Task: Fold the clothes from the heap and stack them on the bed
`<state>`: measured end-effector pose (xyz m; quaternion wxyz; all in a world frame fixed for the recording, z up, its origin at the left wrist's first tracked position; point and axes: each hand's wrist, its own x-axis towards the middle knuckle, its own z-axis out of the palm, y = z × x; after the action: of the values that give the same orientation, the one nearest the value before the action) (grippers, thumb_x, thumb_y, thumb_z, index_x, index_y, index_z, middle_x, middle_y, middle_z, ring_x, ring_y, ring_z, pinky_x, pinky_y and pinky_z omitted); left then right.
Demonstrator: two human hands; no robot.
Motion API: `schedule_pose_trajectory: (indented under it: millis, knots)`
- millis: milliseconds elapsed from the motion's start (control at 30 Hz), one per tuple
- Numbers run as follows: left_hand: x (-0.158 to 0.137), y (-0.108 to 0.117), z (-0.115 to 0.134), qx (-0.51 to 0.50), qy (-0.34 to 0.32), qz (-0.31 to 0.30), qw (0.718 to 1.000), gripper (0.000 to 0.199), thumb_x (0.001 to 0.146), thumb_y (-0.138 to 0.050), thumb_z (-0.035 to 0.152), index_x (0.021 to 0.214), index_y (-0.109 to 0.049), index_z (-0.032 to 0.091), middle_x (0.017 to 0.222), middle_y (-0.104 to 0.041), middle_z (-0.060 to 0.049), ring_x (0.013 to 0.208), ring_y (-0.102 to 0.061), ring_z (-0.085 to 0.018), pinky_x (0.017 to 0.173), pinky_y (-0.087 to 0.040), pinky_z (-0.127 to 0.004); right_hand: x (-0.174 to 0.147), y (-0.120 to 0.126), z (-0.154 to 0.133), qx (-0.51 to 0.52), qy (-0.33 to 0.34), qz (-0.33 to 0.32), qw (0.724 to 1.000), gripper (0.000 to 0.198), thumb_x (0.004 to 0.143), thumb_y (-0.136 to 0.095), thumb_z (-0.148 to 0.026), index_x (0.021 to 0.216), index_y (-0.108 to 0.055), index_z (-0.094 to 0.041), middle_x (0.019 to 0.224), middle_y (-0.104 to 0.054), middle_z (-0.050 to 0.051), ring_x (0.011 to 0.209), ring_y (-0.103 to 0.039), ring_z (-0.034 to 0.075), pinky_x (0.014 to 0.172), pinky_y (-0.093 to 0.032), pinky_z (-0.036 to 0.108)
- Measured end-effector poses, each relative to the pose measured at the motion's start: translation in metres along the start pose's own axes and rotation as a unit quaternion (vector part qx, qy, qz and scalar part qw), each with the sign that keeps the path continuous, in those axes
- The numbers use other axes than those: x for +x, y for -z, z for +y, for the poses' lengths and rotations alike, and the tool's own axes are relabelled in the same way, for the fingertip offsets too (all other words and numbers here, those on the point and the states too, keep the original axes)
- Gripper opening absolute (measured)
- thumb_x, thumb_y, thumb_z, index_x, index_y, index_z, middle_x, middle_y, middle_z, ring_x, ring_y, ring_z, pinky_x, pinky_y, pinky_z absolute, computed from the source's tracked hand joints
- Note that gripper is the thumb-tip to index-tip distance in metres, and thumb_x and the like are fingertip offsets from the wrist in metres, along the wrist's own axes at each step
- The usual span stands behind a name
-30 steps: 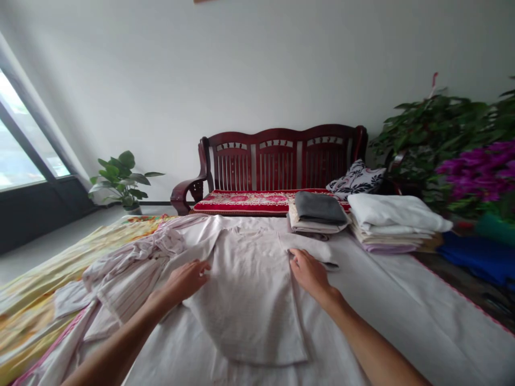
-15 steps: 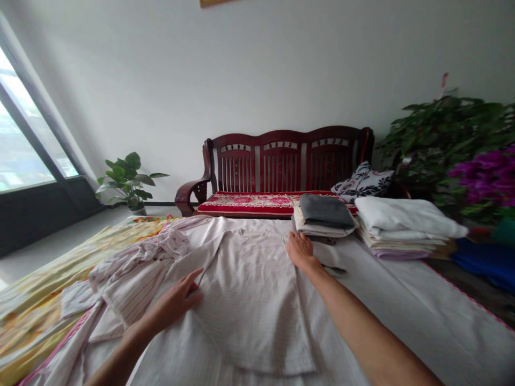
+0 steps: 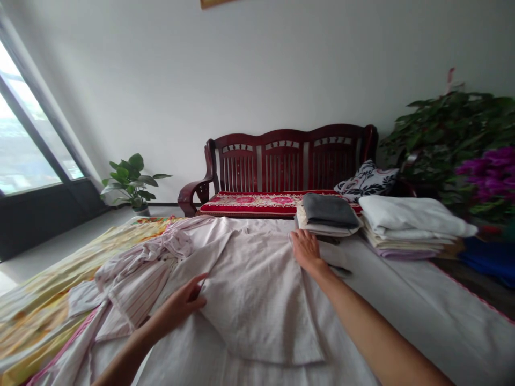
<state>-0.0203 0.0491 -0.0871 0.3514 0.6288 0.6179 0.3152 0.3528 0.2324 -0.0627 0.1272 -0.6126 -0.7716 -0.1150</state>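
The pale grey-white fabric shirt (image 3: 257, 295) lies spread between your left hand (image 3: 183, 305), fingers at its side edge, and your right hand (image 3: 306, 249), fingers at its shoulder; whether either grips cannot be told. Its long axis runs away from you, hem nearer than both hands' fingers.

Base: white sheet (image 3: 410, 305), yellow cloth (image 3: 44, 289) far left of left hand (image 3: 183, 301). On sheet: shirt (image 3: 257, 295) spread between that and right hand (image 3: 306, 249); crumpled clothes (image 3: 137, 279) to the left; grey-topped stack (image 3: 328, 214) beyond right hand, white-topped stack (image 3: 410, 222) farther right.
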Motion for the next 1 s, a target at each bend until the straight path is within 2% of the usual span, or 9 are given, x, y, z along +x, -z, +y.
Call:
schedule_pose_trajectory:
  millis: [133,267,367,533,667,767,833,900,1000]
  knots:
    - [-0.002,-0.008,0.024,-0.170,-0.054,-0.039,0.983,0.082,0.078,-0.071,0.048,0.150,-0.039,0.025,0.109,-0.061,-0.006,0.100,-0.059,-0.020,0.089,-0.046,-0.032,-0.036,-0.002,-0.014,0.089,0.088,0.034,0.992,0.035,0.092,-0.052,-0.018,0.125,-0.062,-0.020,0.131,-0.061,0.010,0.125,-0.048,0.024,0.108,-0.034,0.036]
    - [-0.001,-0.010,0.047,-0.223,-0.078,0.006,0.972,0.078,0.077,-0.074,0.052,0.144,-0.046,0.024,0.101,-0.057,-0.004,0.096,-0.057,-0.019,0.085,-0.047,-0.030,-0.065,-0.007,-0.028,0.163,0.148,-0.008,0.975,0.036,0.093,-0.053,-0.023,0.127,-0.062,-0.020,0.133,-0.063,0.008,0.124,-0.052,0.023,0.109,-0.036,0.035]
    - [0.003,-0.012,0.054,-0.217,-0.075,0.042,0.972,0.070,0.076,-0.074,0.056,0.134,-0.055,0.021,0.087,-0.052,0.000,0.080,-0.053,-0.014,0.073,-0.045,-0.025,-0.075,-0.014,-0.033,0.175,0.139,-0.016,0.975,0.038,0.095,-0.051,-0.026,0.131,-0.061,-0.018,0.138,-0.060,0.009,0.128,-0.051,0.023,0.112,-0.036,0.036]
    - [0.012,-0.009,0.038,-0.047,-0.053,0.111,0.991,0.055,0.084,-0.060,0.053,0.126,-0.058,0.018,0.074,-0.047,0.004,0.064,-0.047,-0.011,0.059,-0.038,-0.022,-0.075,-0.019,-0.031,0.194,0.125,-0.017,0.973,0.039,0.094,-0.052,-0.025,0.131,-0.063,-0.019,0.140,-0.059,0.008,0.129,-0.052,0.022,0.113,-0.035,0.035]
    - [0.006,0.002,0.026,0.229,0.022,0.083,0.970,0.039,0.089,-0.051,0.035,0.124,-0.060,0.021,0.083,-0.062,0.000,0.076,-0.061,-0.017,0.073,-0.045,-0.027,-0.074,-0.014,-0.027,0.217,0.120,-0.019,0.968,0.036,0.093,-0.052,-0.022,0.125,-0.066,-0.017,0.136,-0.062,0.009,0.128,-0.053,0.020,0.112,-0.035,0.032]
    - [-0.006,0.002,0.035,0.393,0.037,0.055,0.917,0.039,0.091,-0.049,0.027,0.127,-0.061,0.022,0.107,-0.066,-0.008,0.096,-0.064,-0.023,0.084,-0.048,-0.032,-0.073,-0.006,-0.013,0.212,0.063,-0.002,0.975,0.033,0.094,-0.048,-0.020,0.121,-0.067,-0.019,0.128,-0.067,0.008,0.120,-0.057,0.019,0.107,-0.039,0.030]
    - [-0.011,-0.008,0.049,0.434,0.013,0.068,0.898,0.039,0.093,-0.046,0.024,0.129,-0.061,0.023,0.116,-0.065,-0.010,0.104,-0.063,-0.026,0.085,-0.049,-0.035,-0.072,0.001,0.004,0.181,-0.017,0.020,0.983,0.033,0.094,-0.046,-0.019,0.119,-0.068,-0.020,0.122,-0.069,0.007,0.114,-0.059,0.021,0.102,-0.042,0.030]
    - [-0.015,-0.025,0.067,0.404,-0.052,0.058,0.911,0.038,0.096,-0.042,0.023,0.126,-0.064,0.025,0.118,-0.066,-0.010,0.108,-0.063,-0.026,0.090,-0.049,-0.036,-0.073,0.008,0.025,0.129,-0.093,0.042,0.986,0.034,0.092,-0.047,-0.018,0.120,-0.067,-0.021,0.120,-0.068,0.009,0.111,-0.059,0.024,0.097,-0.043,0.032]
    - [-0.019,-0.061,0.095,0.303,-0.190,-0.046,0.933,0.034,0.099,-0.042,0.029,0.122,-0.068,0.028,0.122,-0.068,-0.006,0.115,-0.062,-0.023,0.101,-0.047,-0.035,-0.078,0.016,0.054,0.052,-0.180,0.060,0.981,0.038,0.089,-0.052,-0.021,0.126,-0.062,-0.018,0.124,-0.063,0.015,0.114,-0.057,0.030,0.092,-0.045,0.039]
